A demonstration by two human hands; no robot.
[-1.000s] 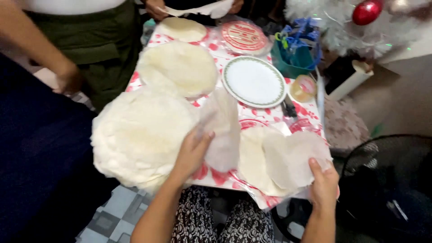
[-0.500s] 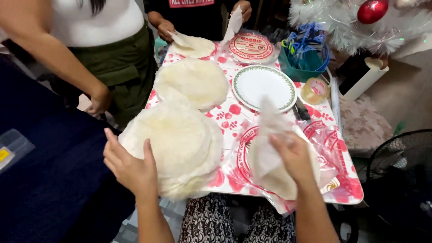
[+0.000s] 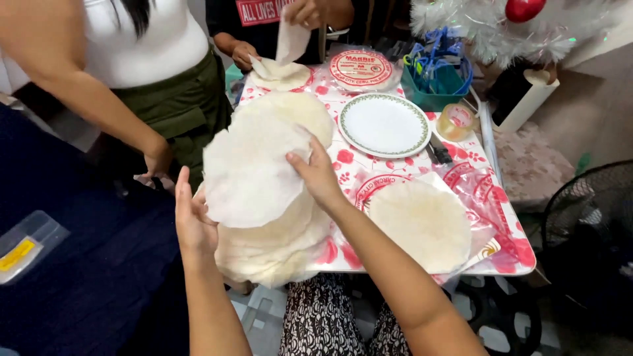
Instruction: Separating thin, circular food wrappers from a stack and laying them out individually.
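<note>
A thin round wrapper sheet now hangs lifted at centre-left of the frame, above the big stack of wrappers at the table's near-left corner; half a second ago no sheet was raised there and the right hand was over at the lower right, pinching a sheet above the single wrapper on clear plastic — so one sheet has been set down and another picked up, which I judge to mean the peeling-apart goes on one sheet at a time; the right hand is closed in a pinch on the lifted sheet's right edge, thumb on top; the left hand is open, fingers straight, palm turned toward the sheet's lower left edge, and whether it touches the sheet I cannot tell; further up the red-patterned table lies a second spread stack, then an empty white plate with a green rim, a round red-labelled pack and a teal basket; at the top, another person's hands lift a sheet off a small pile — a third person stands at upper left.
</note>
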